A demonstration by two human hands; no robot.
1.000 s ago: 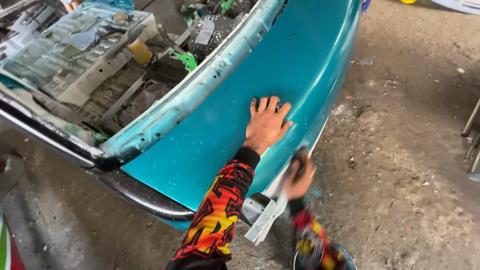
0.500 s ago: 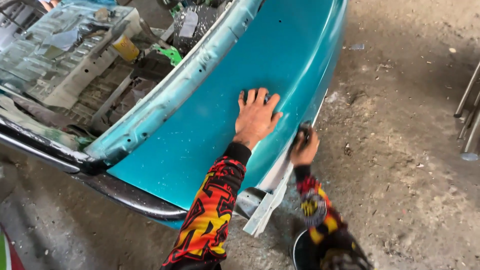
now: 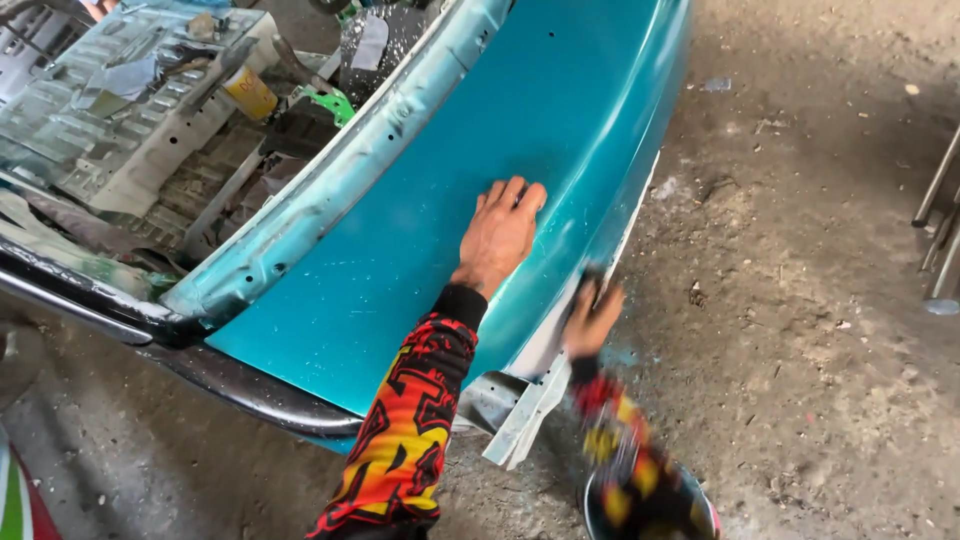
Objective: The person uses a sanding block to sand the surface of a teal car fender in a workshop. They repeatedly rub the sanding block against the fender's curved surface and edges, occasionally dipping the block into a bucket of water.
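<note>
A teal car fender panel (image 3: 420,230) slopes from upper right to lower left. My left hand (image 3: 498,236) lies flat on its painted face, fingers spread and pointing up. My right hand (image 3: 592,314), blurred by motion, presses a small dark pad (image 3: 590,283) against the panel's lower edge, where a pale unpainted strip (image 3: 540,372) runs. Both arms wear red, orange and black patterned sleeves.
The open engine bay (image 3: 150,130) at upper left holds metal parts, a yellow container (image 3: 250,92) and a green piece (image 3: 330,100). A black bumper edge (image 3: 200,360) runs at lower left. Dusty concrete floor (image 3: 800,330) lies to the right, with metal rods (image 3: 940,230) at the edge. A dark bucket (image 3: 700,505) sits under my right arm.
My right hand has moved back and forth along the panel's lower edge with the pad. My left hand stays flat on the panel. The camera view has shifted slightly.
</note>
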